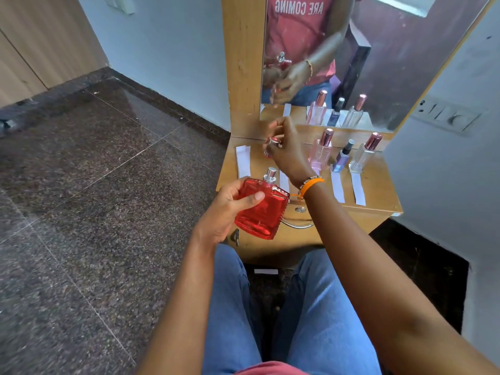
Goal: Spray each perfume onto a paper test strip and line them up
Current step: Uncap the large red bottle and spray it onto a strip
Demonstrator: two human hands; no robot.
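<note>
My left hand [230, 209] grips a square red perfume bottle [261, 212] in front of the wooden dressing table [378, 196]; its silver spray nozzle [270, 175] is bare. My right hand [286, 155] holds the bottle's cap [273, 143] above the tabletop. On the table stand a pink bottle [322, 151], a small purple bottle [343, 156] and a clear bottle [364, 156]. White paper strips lie flat: one at the left [243, 161], one partly hidden behind the red bottle [284, 181], and two at the right [337, 186] [358, 188].
A mirror [405, 77] stands at the table's back and reflects the bottles and my hands. A drawer handle [297, 224] sits under the front edge. Wall switches [449, 116] are at the right. A dark granite floor [94, 185] spreads left. My knees are below the table.
</note>
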